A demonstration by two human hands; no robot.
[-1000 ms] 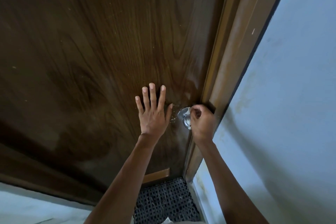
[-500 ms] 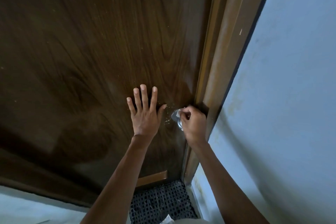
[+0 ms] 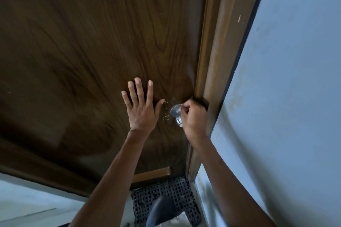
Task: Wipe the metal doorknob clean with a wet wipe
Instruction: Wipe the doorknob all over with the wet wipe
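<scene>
The dark wood-grain door carried everything here. The metal doorknob stood out from the door at the 3 o'clock edge, just beside the brown door frame. At the knob's 9 o'clock, the left hand lay flat on the wood with its fingers spread and pointing to 12 o'clock. The right hand curled round the knob from its 3 o'clock side. A few pale flecks marked the wood between thumb and knob. At 6 o'clock, a black lattice mat lay on the pale floor, touching the door's foot.
</scene>
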